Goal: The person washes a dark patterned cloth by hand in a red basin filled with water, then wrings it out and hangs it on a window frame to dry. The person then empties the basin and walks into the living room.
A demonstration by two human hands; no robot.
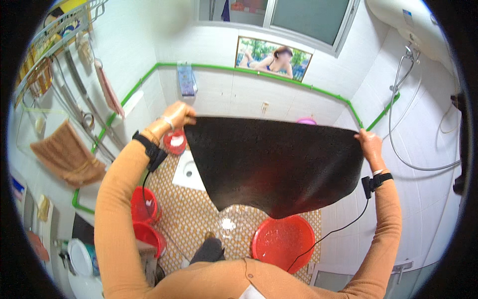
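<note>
A large black sheet of material [276,160], perhaps a rubber mat, hangs spread out before me. My left hand [179,114] grips its upper left corner, while my right hand [369,144] has hold of the upper right corner. The top edge runs nearly straight between both hands, and the lower edge curves and sags. Below its lower right part stands a red plastic basin [283,243] on the floor, with what looks like water in it. Part of the basin's rim is hidden behind the sheet.
Red buckets [145,205] stand at the left on the wet tiled floor [194,213]. A white squat toilet [186,173] is partly covered by the sheet. A shower hose [392,123] hangs at the right, below a water heater [414,26]. A brown towel [69,157] hangs at the left.
</note>
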